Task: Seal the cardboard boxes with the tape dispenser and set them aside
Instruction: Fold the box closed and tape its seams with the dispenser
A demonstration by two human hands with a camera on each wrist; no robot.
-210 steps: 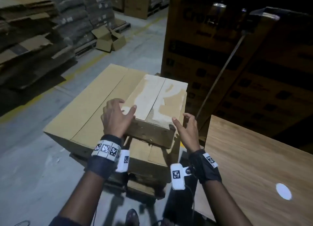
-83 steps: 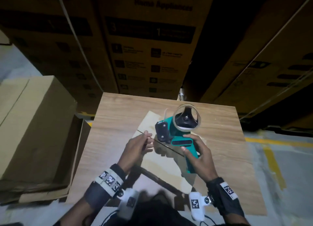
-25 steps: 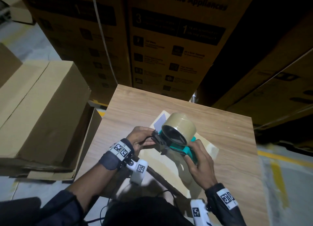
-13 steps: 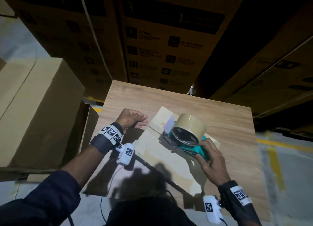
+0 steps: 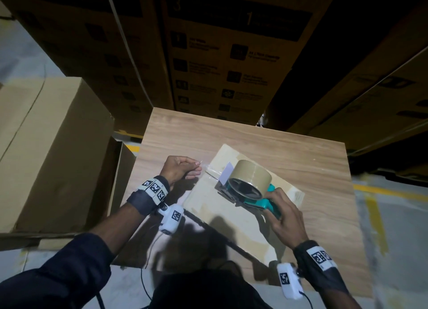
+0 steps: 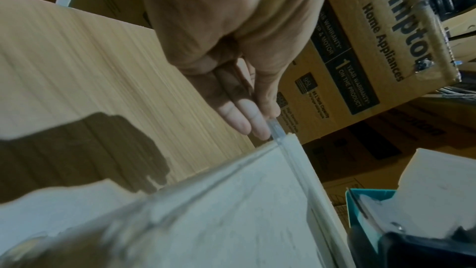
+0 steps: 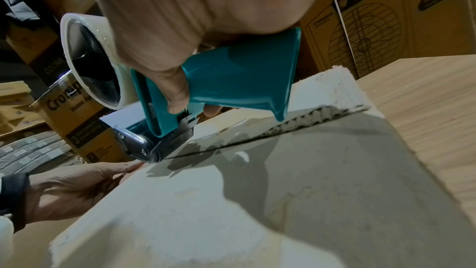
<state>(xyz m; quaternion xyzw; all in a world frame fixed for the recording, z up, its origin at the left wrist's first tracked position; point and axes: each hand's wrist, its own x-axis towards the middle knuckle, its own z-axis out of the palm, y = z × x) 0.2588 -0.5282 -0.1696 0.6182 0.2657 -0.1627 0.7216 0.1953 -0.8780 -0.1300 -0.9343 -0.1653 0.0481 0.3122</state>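
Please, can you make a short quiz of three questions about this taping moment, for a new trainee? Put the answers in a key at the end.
1. True or false: the right hand grips the teal tape dispenser by its handle.
2. What does the left hand hold at the edge of the cardboard box?
A. a knife
B. the free end of the clear tape
C. a marker
3. Fill the blank: the box lies on a wooden ______.

Key: 1 true; 2 B; 3 table.
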